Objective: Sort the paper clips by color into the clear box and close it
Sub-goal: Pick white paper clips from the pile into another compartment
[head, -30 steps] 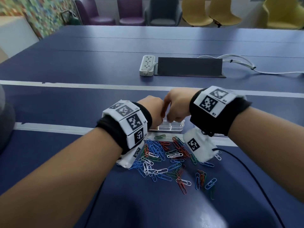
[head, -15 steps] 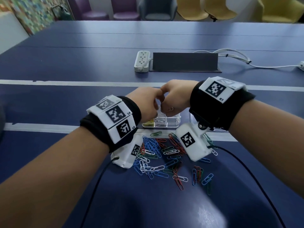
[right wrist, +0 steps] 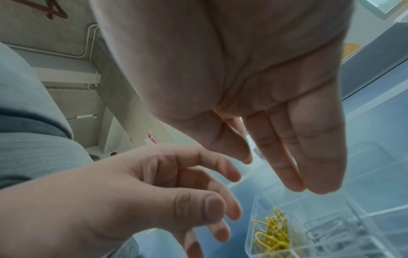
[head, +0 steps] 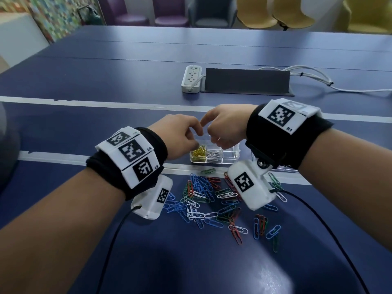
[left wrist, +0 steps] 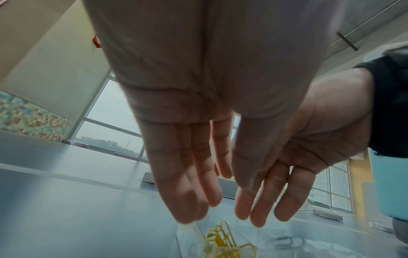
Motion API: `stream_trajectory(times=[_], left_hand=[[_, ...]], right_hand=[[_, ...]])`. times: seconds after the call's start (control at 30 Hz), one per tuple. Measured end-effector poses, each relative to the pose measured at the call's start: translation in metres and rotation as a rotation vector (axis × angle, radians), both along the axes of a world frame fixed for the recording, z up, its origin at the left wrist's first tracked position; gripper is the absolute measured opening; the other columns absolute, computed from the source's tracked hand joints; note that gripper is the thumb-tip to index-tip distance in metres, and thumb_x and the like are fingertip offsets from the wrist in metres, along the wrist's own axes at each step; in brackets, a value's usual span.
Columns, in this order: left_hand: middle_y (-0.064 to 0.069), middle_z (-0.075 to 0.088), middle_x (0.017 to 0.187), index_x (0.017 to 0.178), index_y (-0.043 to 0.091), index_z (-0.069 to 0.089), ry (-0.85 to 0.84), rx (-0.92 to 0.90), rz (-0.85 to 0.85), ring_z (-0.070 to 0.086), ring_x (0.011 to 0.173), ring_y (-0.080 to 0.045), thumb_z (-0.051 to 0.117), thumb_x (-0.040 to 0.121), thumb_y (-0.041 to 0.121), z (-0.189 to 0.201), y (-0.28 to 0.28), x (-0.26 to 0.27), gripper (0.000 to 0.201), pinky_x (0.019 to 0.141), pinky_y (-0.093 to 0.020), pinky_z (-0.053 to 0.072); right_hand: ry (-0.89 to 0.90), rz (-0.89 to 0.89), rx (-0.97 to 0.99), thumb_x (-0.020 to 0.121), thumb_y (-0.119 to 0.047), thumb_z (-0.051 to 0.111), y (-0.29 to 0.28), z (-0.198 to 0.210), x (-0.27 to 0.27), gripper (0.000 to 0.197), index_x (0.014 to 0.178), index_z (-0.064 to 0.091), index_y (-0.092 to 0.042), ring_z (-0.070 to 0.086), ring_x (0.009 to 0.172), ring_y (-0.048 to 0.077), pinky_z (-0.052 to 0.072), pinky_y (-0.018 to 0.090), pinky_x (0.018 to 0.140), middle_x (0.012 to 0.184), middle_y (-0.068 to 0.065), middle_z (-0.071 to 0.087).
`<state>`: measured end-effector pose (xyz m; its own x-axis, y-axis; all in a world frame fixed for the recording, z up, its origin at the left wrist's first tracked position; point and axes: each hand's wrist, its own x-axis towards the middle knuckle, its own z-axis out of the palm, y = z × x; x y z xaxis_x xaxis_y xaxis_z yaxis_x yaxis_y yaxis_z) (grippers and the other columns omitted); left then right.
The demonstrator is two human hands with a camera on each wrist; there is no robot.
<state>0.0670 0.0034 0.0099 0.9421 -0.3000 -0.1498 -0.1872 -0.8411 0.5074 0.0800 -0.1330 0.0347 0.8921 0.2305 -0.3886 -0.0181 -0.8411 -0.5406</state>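
The clear box [head: 230, 157] sits on the white tape line, below both hands. Its left compartment holds yellow clips [head: 199, 152], the middle one white clips [head: 214, 155], and the right one looks empty. My left hand [head: 180, 139] hovers over the yellow side with its fingers [left wrist: 187, 183] straight and nothing in them. My right hand [head: 224, 128] hangs over the middle and right compartments, fingers [right wrist: 304, 148] also loose and empty. A mixed pile of paper clips [head: 209, 198] in blue, red, green and white lies in front of the box.
A white power strip [head: 191, 78] and a dark flap [head: 246, 81] with white cables [head: 314, 79] lie farther back on the blue table [head: 106, 71]. Chairs stand beyond the far edge. Black wrist-camera cords [head: 318, 219] trail over the table near me.
The hands were bunched together low over the box, with a white clip under the right one half a second ago. Now they are lifted, slightly apart, and their fingers have loosened.
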Motion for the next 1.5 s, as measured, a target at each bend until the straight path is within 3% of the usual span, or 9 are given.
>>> stream_trajectory(times=[0.1,0.2,0.3,0.47,0.63,0.97,1.23,1.37,1.5], left_hand=[[0.006,0.061,0.081,0.105,0.022,0.063,0.006,0.02,-0.015,0.051,0.06,-0.002,0.063,0.086,0.024,0.0,0.003,-0.002,0.019,0.059,-0.016,0.043],[0.011,0.055,0.069,0.094,0.023,0.068,-0.004,0.096,-0.086,0.048,0.059,0.0,0.066,0.082,0.027,0.001,0.002,-0.009,0.012,0.059,-0.015,0.04],[0.013,0.054,0.06,0.084,0.026,0.072,0.023,0.196,-0.211,0.048,0.055,0.003,0.07,0.078,0.028,-0.002,-0.004,-0.019,0.007,0.054,-0.011,0.037],[0.015,0.055,0.053,0.08,0.023,0.076,0.102,0.324,-0.326,0.05,0.05,0.003,0.071,0.077,0.024,-0.01,-0.013,-0.03,0.006,0.053,-0.009,0.04],[0.016,0.053,0.053,0.079,0.022,0.074,0.105,0.396,-0.337,0.048,0.05,0.004,0.072,0.077,0.03,-0.014,-0.012,-0.033,0.009,0.051,-0.006,0.037],[0.013,0.05,0.059,0.072,0.022,0.065,0.094,0.416,-0.336,0.045,0.054,-0.002,0.056,0.079,0.017,-0.016,-0.008,-0.042,0.012,0.06,-0.018,0.04],[0.014,0.046,0.063,0.076,0.024,0.059,0.068,0.36,-0.325,0.044,0.059,-0.002,0.06,0.08,0.023,-0.019,-0.005,-0.041,0.004,0.061,-0.018,0.037],[0.014,0.046,0.064,0.082,0.023,0.064,0.043,0.378,-0.298,0.048,0.066,-0.007,0.064,0.081,0.029,-0.023,-0.009,-0.038,0.006,0.067,-0.022,0.041],[0.014,0.052,0.064,0.072,0.024,0.065,0.047,0.399,-0.298,0.054,0.07,-0.01,0.065,0.082,0.029,-0.024,-0.013,-0.037,0.011,0.066,-0.022,0.043]], right_hand=[[-0.014,-0.012,0.021,0.085,0.0,0.045,-0.003,-0.001,-0.002,0.041,0.124,0.058,-0.009,0.06,0.08,0.024,0.054,0.038,0.083,0.111,0.016,0.067],[-0.105,0.055,-0.1,0.086,-0.004,0.044,-0.009,-0.003,-0.008,0.036,0.111,0.064,-0.02,0.067,0.072,0.016,0.057,0.033,0.083,0.083,-0.002,0.071],[-0.208,0.222,-0.258,0.084,-0.016,0.054,-0.018,-0.008,-0.025,0.022,0.094,0.072,-0.023,0.057,0.066,0.014,0.046,0.021,0.073,0.067,-0.009,0.059],[-0.14,0.455,-0.361,0.079,-0.021,0.067,-0.026,-0.023,-0.054,0.013,0.089,0.076,-0.023,0.062,0.073,0.012,0.046,0.017,0.063,0.077,-0.005,0.071],[-0.123,0.513,-0.352,0.079,-0.019,0.069,-0.027,-0.035,-0.059,0.015,0.091,0.076,-0.018,0.066,0.079,0.014,0.053,0.022,0.073,0.089,-0.002,0.075],[-0.085,0.403,-0.209,0.082,-0.018,0.059,-0.037,-0.031,-0.05,0.024,0.101,0.072,-0.026,0.056,0.065,0.002,0.046,0.016,0.064,0.079,-0.008,0.068],[0.16,0.117,0.131,0.085,-0.016,0.063,-0.047,-0.042,-0.038,0.008,0.086,0.071,-0.017,0.066,0.062,0.012,0.057,0.022,0.07,0.075,0.004,0.07],[0.16,0.131,0.109,0.083,-0.017,0.067,-0.051,-0.045,-0.041,0.008,0.089,0.072,-0.015,0.059,0.05,0.007,0.054,0.018,0.056,0.07,0.003,0.069],[0.19,0.113,0.169,0.085,-0.016,0.066,-0.055,-0.045,-0.044,0.014,0.098,0.069,-0.015,0.061,0.054,0.011,0.052,0.017,0.049,0.07,0.005,0.067]])
